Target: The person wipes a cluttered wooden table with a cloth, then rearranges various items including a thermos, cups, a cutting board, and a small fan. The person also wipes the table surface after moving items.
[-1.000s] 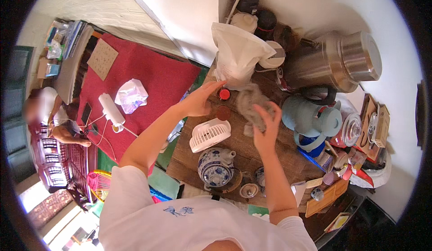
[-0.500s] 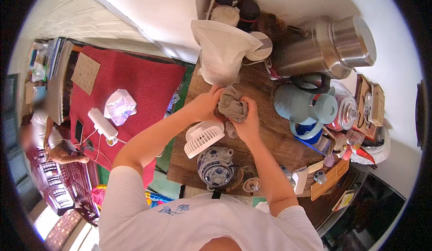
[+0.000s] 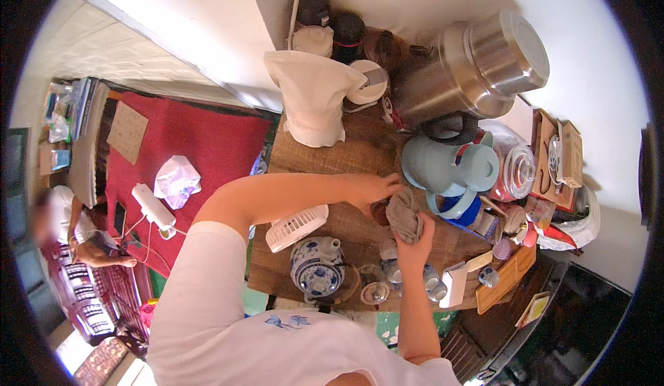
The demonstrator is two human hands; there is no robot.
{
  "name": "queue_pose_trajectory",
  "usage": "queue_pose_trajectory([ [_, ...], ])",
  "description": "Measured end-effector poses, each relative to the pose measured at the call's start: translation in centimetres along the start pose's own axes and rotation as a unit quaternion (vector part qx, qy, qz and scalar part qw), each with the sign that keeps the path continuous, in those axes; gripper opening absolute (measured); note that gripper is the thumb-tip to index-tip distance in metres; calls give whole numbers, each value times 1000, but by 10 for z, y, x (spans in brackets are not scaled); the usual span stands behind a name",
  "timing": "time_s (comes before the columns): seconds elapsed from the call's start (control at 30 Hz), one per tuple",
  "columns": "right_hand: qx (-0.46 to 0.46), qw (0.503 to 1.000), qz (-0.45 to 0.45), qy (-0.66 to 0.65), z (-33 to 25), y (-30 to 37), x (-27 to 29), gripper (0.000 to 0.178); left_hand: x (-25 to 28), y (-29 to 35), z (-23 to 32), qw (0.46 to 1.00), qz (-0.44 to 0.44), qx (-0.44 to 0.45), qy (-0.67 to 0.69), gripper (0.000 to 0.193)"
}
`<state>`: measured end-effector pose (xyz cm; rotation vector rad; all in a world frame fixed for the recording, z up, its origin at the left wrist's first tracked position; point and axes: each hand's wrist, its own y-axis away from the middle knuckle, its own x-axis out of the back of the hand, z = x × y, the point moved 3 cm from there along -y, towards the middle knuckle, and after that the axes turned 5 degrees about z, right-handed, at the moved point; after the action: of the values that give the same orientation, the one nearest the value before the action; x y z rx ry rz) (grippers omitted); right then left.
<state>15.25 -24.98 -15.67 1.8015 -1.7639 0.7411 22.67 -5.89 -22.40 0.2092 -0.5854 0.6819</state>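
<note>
Closest to you sits the blue-and-white teapot (image 3: 317, 267), with small cups (image 3: 377, 290) beside it on the wooden table (image 3: 346, 154). Just beyond, your right hand (image 3: 417, 237) is clamped round the grey cloth (image 3: 404, 214), fingers wrapped from below. Half a second back both hands worked that cloth nearer the table's middle, under the white bag; now you've carried it right, up against the pale blue jug (image 3: 443, 168). Your left hand (image 3: 371, 189) has stretched across too, fingertips curled on the cloth's top edge and over a small dark cup (image 3: 380, 211) beneath it. I can't tell whether it grips the cup or only steadies it. So the wiping has moved on to the cup.

The cloth looks crumpled, bunched into a thick wad, dull grey-brown, limp where it hangs.

The white fan (image 3: 296, 225) lies left of your arm. Farther off stands the white cloth bag (image 3: 312, 99), and farthest right the big steel urn (image 3: 477, 64).
</note>
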Motion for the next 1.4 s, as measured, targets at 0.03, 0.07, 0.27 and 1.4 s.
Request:
queue_pose_trajectory([
  [0.03,6,1000,10,4,-3,3,9,65,2,-4,3,1000,-16,-10,7,109],
  [0.07,12,1000,19,7,-8,6,17,65,5,-5,5,999,-31,-19,15,108],
  [0.27,34,995,21,-95,-60,7,41,66,25,24,-2,998,52,1,34,100],
  [1.4,493,862,112,20,-287,-75,-36,42,140,156,106,711,589,252,-288,70],
])
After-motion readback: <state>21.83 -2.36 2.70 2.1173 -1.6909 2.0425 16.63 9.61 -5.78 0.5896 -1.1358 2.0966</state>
